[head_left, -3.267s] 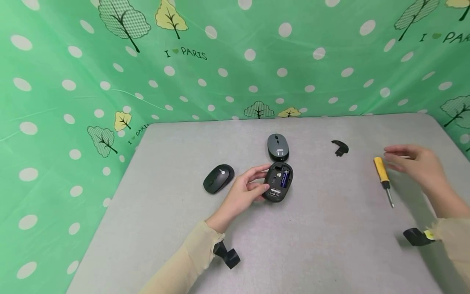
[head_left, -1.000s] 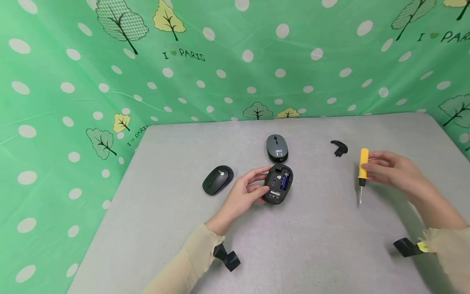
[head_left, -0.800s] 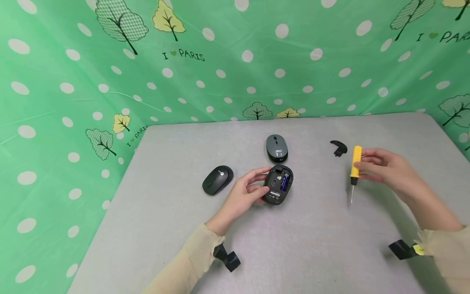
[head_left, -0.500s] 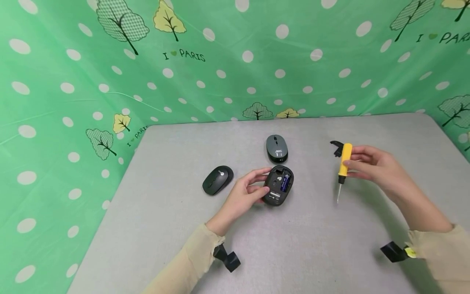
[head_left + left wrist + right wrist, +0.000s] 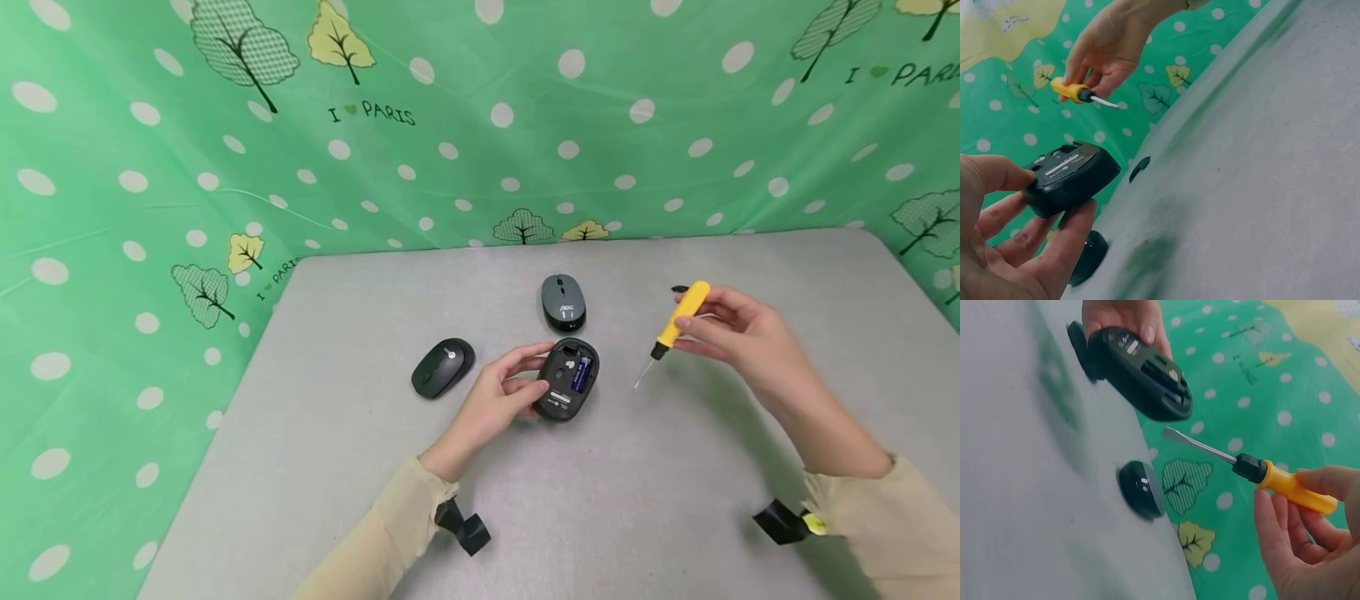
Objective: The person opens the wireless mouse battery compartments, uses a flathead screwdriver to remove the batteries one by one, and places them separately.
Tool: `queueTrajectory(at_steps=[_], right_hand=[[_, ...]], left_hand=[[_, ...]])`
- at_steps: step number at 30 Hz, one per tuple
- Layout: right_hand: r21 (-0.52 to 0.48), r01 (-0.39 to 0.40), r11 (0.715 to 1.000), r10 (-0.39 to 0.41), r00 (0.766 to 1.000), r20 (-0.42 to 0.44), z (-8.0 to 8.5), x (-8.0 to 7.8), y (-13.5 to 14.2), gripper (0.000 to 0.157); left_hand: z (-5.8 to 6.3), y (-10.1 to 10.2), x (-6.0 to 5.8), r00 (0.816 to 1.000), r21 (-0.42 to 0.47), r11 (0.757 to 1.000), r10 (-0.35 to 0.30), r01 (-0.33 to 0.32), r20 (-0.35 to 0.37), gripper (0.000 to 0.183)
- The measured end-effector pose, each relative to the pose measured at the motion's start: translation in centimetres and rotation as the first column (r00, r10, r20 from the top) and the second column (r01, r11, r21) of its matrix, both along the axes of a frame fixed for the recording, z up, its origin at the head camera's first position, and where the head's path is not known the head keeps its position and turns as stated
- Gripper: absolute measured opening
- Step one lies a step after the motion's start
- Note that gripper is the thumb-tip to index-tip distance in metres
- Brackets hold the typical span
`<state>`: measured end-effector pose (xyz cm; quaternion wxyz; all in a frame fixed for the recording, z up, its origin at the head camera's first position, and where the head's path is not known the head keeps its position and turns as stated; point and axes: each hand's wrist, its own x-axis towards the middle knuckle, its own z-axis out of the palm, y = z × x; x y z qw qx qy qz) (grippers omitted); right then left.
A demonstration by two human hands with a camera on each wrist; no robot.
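My left hand (image 5: pixel 504 392) grips a black computer mouse (image 5: pixel 557 398) by its left side, thumb on the underside, which faces up. Its battery bay is uncovered, and a blue battery (image 5: pixel 582 374) lies inside. In the left wrist view this mouse (image 5: pixel 1079 181) is held up off the table. My right hand (image 5: pixel 750 337) pinches a screwdriver (image 5: pixel 682 318) by its yellow handle. The flat metal tip (image 5: pixel 1175 434) points down and left, a short gap away from the mouse. Partly hidden behind the screwdriver and right hand is a black battery cover (image 5: pixel 679 289).
A grey mouse (image 5: pixel 562 298) sits just beyond the held one. Another black mouse (image 5: pixel 442 368) lies left of my left hand. Everything is over a grey table (image 5: pixel 337 333), with a green dotted cloth (image 5: pixel 450 125) hanging behind it.
The right hand took the screwdriver up from the table and carried it left toward the held mouse, its tip now slanting left. The left hand has kept its hold nearly still.
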<state>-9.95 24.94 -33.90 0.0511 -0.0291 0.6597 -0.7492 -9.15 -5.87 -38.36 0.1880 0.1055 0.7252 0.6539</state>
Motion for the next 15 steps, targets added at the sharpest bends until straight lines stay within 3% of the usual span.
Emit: queueTrajectory(at_steps=[5, 15], right_hand=[[-0.074, 0.010, 0.997, -0.012, 0.999, -0.035, 0.5, 0.1, -1.1, 0.028], [-0.102, 0.014, 0.995, -0.023, 0.996, -0.082, 0.9, 0.5, -2.3, 0.026]], left_hand=[[0.0, 0.0, 0.0, 1.000, 0.004, 1.000, -0.004, 0.004, 0.001, 0.052], [0.0, 0.2, 0.1, 1.000, 0.018, 1.000, -0.005, 0.005, 0.007, 0.052]])
